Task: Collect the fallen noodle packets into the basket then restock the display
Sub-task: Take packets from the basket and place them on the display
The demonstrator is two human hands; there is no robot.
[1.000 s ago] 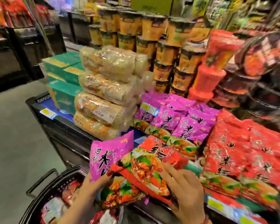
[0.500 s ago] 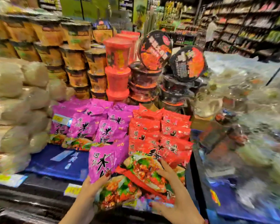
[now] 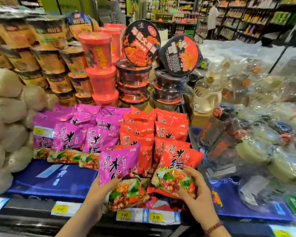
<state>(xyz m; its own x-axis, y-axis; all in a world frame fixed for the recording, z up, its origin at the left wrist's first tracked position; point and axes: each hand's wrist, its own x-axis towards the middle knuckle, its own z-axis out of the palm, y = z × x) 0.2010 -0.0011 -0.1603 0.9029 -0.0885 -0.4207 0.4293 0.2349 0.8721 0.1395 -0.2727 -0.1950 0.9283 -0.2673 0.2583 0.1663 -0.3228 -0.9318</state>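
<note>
Two packets sat at the display's (image 3: 67, 182) near edge. Left hand (image 3: 99, 192) pinched the purple noodle packet (image 3: 120, 166), thumb across its front. Right hand (image 3: 199, 200) had fingers curled round the red noodle packet's (image 3: 176, 166) right side.

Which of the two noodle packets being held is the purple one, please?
The purple packet is the one gripped by the left hand; the right hand holds the red packet beside it.

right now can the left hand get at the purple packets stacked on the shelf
Probably yes: only bare blue mat lies between the left hand and the purple stack, though it grips a purple packet itself.
</note>
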